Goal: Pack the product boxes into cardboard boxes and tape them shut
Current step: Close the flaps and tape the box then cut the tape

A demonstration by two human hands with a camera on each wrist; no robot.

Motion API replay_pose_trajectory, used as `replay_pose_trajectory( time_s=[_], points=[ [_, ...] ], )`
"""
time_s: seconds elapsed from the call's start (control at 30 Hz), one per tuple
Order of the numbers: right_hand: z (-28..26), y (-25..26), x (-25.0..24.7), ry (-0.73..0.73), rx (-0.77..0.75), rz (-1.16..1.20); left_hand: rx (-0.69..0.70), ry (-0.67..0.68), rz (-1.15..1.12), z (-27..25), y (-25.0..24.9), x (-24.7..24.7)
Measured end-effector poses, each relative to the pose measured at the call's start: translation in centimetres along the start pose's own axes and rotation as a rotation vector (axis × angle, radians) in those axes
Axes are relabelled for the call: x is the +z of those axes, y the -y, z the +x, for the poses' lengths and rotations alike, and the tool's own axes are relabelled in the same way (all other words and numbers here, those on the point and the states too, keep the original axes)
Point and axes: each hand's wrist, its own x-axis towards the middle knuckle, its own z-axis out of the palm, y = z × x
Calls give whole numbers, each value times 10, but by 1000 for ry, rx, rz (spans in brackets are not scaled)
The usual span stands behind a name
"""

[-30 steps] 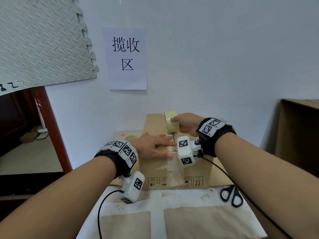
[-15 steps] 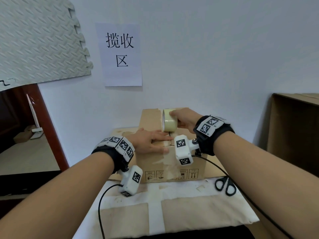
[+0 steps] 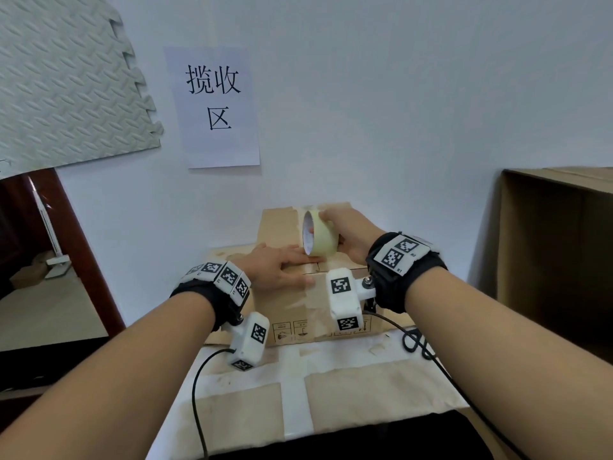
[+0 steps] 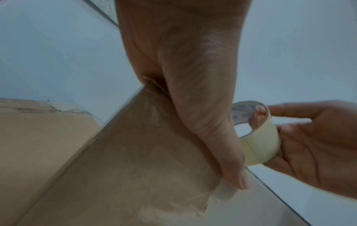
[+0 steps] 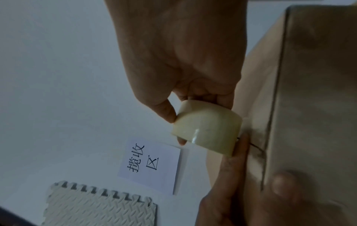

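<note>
Right hand (image 3: 345, 232) grips tape roll (image 3: 320, 237); left hand (image 3: 278, 268) presses cardboard box (image 3: 298, 303).

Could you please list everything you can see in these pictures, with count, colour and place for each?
cardboard box: one, brown, closed, on the table against the wall
tape roll: one, pale yellow, above the box top
scissors: one pair, black, on the table right of the box
table cover: one, white with brown patches, under the box
paper sign: one, white with black characters, on the wall
foam mat: one, grey, textured, upper left on the wall
large carton: one, brown, open, at the right edge
wrist cameras: two, white with black markers, on black straps
left hand: flat on the box top
right hand: grips the tape roll
</note>
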Motion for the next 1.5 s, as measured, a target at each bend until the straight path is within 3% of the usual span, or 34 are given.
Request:
replay_pose_trajectory(
  time_s=[0.17,0.43,0.97,1.1,1.3,1.5],
  points=[
    [-14,-15,0,-4,5,96,-33,-3,-1,-1,-3,-1],
    [-31,-11,6,-17,-73,54,-78,-10,-16,-9,-12,-3],
    [-54,-16,6,-8,-8,2,-98,29,20,-16,-23,-8],
    [-51,-20,11,-75,-3,-34,-119,-23,46,-18,-26,-8],
    [-58,-26,6,8,12,39,-142,-22,21,-18,-24,-6],
    [-54,-32,14,-41,-20,-11,-140,-56,57,-21,-29,-5]
  ],
)
